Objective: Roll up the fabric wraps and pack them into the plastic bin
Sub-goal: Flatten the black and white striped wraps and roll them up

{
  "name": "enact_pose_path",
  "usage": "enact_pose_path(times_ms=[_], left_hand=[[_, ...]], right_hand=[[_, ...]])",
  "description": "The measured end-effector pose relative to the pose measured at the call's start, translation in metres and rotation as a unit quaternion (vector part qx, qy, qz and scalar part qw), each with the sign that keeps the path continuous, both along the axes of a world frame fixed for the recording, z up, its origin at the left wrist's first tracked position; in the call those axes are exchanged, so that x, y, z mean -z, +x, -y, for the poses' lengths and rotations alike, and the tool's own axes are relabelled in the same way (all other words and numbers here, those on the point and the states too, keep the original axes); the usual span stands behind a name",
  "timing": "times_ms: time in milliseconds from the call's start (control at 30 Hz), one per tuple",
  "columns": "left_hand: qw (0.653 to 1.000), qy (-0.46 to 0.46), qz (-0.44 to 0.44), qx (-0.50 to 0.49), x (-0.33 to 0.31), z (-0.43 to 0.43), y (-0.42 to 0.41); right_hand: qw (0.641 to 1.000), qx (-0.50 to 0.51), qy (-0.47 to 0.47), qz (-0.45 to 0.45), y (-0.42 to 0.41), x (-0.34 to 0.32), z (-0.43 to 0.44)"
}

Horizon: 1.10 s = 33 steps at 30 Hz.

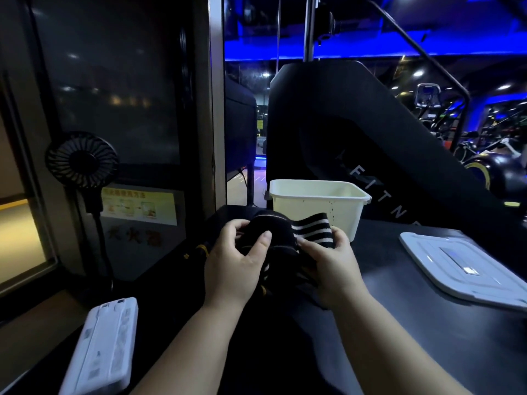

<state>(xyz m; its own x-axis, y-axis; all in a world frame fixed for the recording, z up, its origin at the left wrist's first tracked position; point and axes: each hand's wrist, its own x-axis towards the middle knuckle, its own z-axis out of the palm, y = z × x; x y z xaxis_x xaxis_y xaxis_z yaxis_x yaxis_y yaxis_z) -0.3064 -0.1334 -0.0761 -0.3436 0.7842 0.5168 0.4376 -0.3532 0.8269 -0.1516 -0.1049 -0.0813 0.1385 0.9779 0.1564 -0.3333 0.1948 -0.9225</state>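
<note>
At the middle of the dark worktop, both hands work one fabric wrap, held just above the surface in front of the plastic bin.

- Wrap: black with white stripes. One part is already wound into a thick dark roll; the striped loose end fans out to the right.
- Left hand: fingers curled over the top of the roll, thumb pressed on its near face. It grips the roll.
- Right hand: thumb and fingers pinch the striped end where it leaves the roll, the free stripe section rising above the fingers.
- Bin: cream-white, rectangular, open top, standing upright just behind the hands. The striped end overlaps its front wall in view; whether they touch cannot be told. Only the upper inner walls show, pale and bare; the floor of the bin is hidden by the near rim.
- Under the hands: more dark fabric with yellow marks lies loose on the worktop.
- Right side: a flat white lid lies well apart from the bin.
- Lower left: a white oblong device lies flat.
- Left, behind: a small black fan on a stem, beside a yellow label on the cabinet.
</note>
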Motion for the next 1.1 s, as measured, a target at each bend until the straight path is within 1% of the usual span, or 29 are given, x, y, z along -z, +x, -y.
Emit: enact_pose_path(times_ms=[100, 167, 233, 300, 367, 433, 500, 567, 667, 733, 800, 900, 967, 1033, 1100], left_hand=[[0.999, 0.006, 0.007, 0.040, -0.001, 0.016, 0.017], [0.999, 0.012, -0.001, 0.052, 0.006, 0.026, 0.031], [0.997, 0.026, -0.033, 0.061, 0.015, 0.033, 0.046], [0.992, 0.008, -0.096, 0.085, 0.027, 0.038, 0.059], [0.979, -0.055, -0.161, 0.114, 0.042, 0.041, 0.067], [0.961, -0.115, -0.207, 0.141, 0.055, 0.042, 0.067], [0.953, -0.131, -0.221, 0.162, 0.062, 0.042, 0.066], [0.958, -0.120, -0.193, 0.175, 0.064, 0.043, 0.066], [0.971, -0.099, -0.149, 0.157, 0.067, 0.044, 0.065], [0.979, -0.091, -0.124, 0.137, 0.069, 0.042, 0.063], [0.984, -0.078, -0.122, 0.108, 0.070, 0.038, 0.060], [0.979, -0.058, -0.186, 0.053, 0.070, 0.027, 0.053], [0.967, -0.097, -0.215, 0.096, 0.069, 0.018, 0.048], [0.940, -0.158, -0.263, 0.153, 0.069, 0.009, 0.042], [0.907, -0.184, -0.346, 0.157, 0.070, 0.001, 0.033]], right_hand=[[1.000, 0.014, 0.009, 0.016, 0.019, 0.000, 0.023], [0.999, 0.031, -0.001, 0.040, 0.034, 0.004, 0.036], [0.996, 0.036, -0.023, 0.077, 0.050, 0.010, 0.048], [0.986, 0.049, -0.056, 0.150, 0.066, 0.021, 0.059], [0.962, 0.067, -0.083, 0.250, 0.081, 0.031, 0.072], [0.930, 0.097, -0.107, 0.339, 0.094, 0.036, 0.086], [0.911, 0.109, -0.132, 0.376, 0.099, 0.034, 0.095], [0.895, 0.122, -0.141, 0.406, 0.099, 0.032, 0.100], [0.860, 0.161, -0.108, 0.472, 0.091, 0.037, 0.100], [0.837, 0.152, -0.089, 0.518, 0.084, 0.043, 0.095], [0.814, 0.132, -0.100, 0.557, 0.080, 0.046, 0.089], [0.776, 0.113, -0.130, 0.606, 0.076, 0.043, 0.083], [0.754, 0.095, -0.141, 0.635, 0.074, 0.039, 0.080], [0.733, 0.086, -0.146, 0.659, 0.072, 0.037, 0.076], [0.728, 0.080, -0.141, 0.666, 0.073, 0.037, 0.073]])
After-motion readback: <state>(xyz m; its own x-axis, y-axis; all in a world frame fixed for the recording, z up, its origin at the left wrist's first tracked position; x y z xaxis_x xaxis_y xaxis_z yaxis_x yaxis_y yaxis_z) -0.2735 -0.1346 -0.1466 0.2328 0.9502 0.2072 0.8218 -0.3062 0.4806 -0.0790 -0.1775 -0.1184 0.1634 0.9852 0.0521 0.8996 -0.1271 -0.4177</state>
